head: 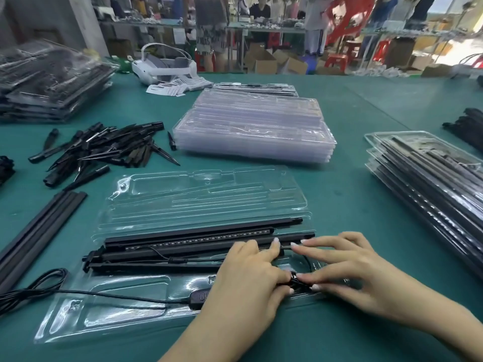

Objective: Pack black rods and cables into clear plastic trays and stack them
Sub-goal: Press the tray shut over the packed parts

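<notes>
On the green counter an open clear tray holds black rods across its middle and a cable in its near channel, where the left hand and right hand together pinch a small black connector.

Open tray: clear thin plastic, glossy, strong glare. Rods in it: matt black, smooth. Cable: black, smooth, slight sheen. Empty tray stack: same clear glossy plastic. Table cover: green, matt, looks like cloth or mat.
</notes>
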